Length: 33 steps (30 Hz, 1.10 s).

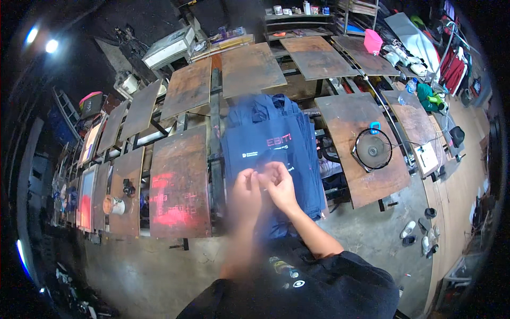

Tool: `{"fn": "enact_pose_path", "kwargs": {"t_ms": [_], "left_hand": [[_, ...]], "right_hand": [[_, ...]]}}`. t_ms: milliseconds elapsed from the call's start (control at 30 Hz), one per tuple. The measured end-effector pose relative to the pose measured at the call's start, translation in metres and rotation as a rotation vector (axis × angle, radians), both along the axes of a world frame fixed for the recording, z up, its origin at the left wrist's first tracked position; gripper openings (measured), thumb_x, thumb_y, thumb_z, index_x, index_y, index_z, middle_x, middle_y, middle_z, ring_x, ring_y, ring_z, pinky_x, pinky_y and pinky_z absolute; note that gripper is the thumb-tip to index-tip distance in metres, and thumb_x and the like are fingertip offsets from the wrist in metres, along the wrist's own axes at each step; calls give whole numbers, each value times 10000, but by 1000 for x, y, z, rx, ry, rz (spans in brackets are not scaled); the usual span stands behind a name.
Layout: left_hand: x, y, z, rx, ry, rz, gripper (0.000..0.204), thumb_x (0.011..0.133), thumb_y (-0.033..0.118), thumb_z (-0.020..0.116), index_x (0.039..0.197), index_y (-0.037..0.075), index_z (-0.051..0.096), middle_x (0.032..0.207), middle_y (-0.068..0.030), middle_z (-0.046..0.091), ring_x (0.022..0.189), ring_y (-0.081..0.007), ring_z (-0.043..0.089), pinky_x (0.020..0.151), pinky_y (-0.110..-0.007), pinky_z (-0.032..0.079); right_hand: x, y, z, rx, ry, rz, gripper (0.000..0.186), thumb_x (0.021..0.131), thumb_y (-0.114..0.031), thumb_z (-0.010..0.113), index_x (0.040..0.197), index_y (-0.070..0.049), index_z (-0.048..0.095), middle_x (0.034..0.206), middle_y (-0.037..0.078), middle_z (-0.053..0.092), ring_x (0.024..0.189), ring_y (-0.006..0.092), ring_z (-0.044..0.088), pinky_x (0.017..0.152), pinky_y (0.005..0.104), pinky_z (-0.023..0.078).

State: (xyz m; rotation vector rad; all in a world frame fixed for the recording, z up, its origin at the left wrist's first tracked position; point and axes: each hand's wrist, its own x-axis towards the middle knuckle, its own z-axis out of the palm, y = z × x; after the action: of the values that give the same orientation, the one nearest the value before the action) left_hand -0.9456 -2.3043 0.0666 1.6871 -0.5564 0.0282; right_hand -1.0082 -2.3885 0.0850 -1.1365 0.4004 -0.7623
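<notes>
A thick stack of navy blue fabric bags [300,175], the top one printed with pink and white lettering, lies on a board in front of me. Above its lower half my two hands come close together, fingertips nearly meeting. My left hand [247,186] has its fingers drawn together in a pinch, and its forearm is blurred. My right hand [280,186] has curled fingers, thumb toward the left hand. Whatever sits between the fingertips is too small or blurred to make out. Bunched dark blue fabric [257,109] lies at the stack's far end.
Worn boards rest on metal frames all around; one at left [180,186] carries red paint marks. A round black fan [373,149] lies on the right board [345,114]. A white bucket [114,206] stands at left, a pink bin [373,41] at far right. Shoes [408,228] lie on the floor.
</notes>
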Motion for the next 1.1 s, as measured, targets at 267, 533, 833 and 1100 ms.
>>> {"fn": "enact_pose_path", "kwargs": {"t_ms": [267, 533, 833, 1100], "left_hand": [[4, 16, -4, 30, 20, 34, 109, 996, 82, 567, 1045, -15, 583, 945, -36, 595, 861, -84, 556, 788, -226, 465], [13, 40, -7, -9, 162, -99, 171, 995, 174, 614, 942, 11, 604, 875, 4, 588, 838, -68, 535, 788, -211, 435], [24, 71, 18, -339, 577, -112, 215, 1005, 217, 613, 832, 90, 601, 761, 57, 574, 705, -10, 480, 632, -190, 394], [42, 104, 24, -302, 397, -81, 253, 1017, 220, 589, 812, 75, 630, 746, 57, 587, 661, -9, 502, 577, -188, 391]], "right_hand": [[-2, 7, -13, -49, 130, 89, 105, 941, -89, 572, 983, 2, 604, 888, 11, 627, 853, 65, 562, 726, 231, 466], [2, 33, -4, -172, 159, 122, 106, 942, -69, 507, 930, -7, 592, 845, -9, 581, 805, 66, 510, 727, 236, 441], [20, 65, -4, 102, 94, 248, 77, 918, -79, 545, 911, -56, 618, 797, -52, 561, 673, 32, 468, 593, 197, 373], [33, 95, 10, 153, 29, 262, 59, 934, -130, 573, 915, -81, 599, 785, -65, 541, 650, 22, 435, 572, 187, 342]]}}
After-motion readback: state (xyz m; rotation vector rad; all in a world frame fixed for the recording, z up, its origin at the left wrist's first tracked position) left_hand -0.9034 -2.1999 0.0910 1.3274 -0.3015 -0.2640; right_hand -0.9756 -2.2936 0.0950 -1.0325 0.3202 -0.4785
